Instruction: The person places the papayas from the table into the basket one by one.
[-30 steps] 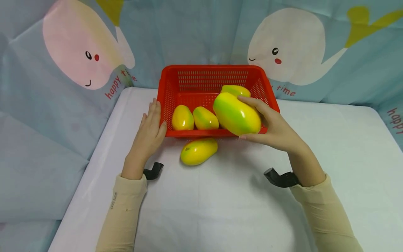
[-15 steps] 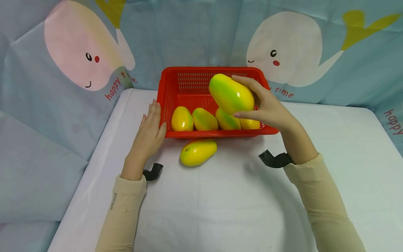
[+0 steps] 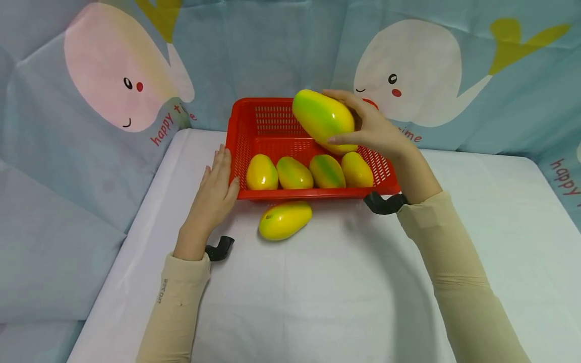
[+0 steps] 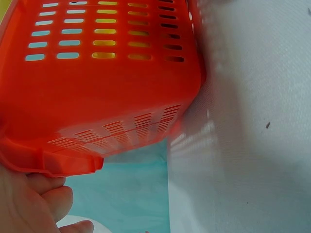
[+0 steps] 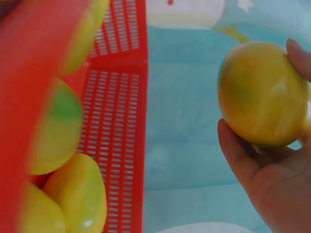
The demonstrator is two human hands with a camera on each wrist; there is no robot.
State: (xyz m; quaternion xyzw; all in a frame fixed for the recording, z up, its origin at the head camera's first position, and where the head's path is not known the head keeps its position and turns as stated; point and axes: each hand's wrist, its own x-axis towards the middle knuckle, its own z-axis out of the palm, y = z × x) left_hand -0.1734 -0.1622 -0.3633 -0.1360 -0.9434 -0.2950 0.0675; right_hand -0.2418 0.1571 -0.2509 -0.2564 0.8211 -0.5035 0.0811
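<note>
My right hand [image 3: 379, 130] grips a yellow mango [image 3: 320, 115] with a green streak, fingers over its far side and thumb along the near side. In the head view it overlaps the back right of the red slotted basket [image 3: 308, 193]. Along the basket's front wall sits a row of mangoes [image 3: 295, 174]. The right wrist view shows the gripped mango [image 5: 262, 97] above the basket's rim. My left hand [image 3: 213, 189] lies with straight fingers against the basket's left side. Its fingers [image 4: 56, 199] show at the rim's edge in the left wrist view.
One more mango [image 3: 285, 220] lies on the white tablecloth [image 3: 308, 292] just in front of the basket. A blue curtain [image 3: 281, 50] with whale prints hangs close behind the basket. Each wrist carries a black curved mount [image 3: 221, 248].
My right hand has carried the mango up, away from me and slightly left, from the basket's front right towards its back. The mangoes at the front right now show. My left hand stays put.
</note>
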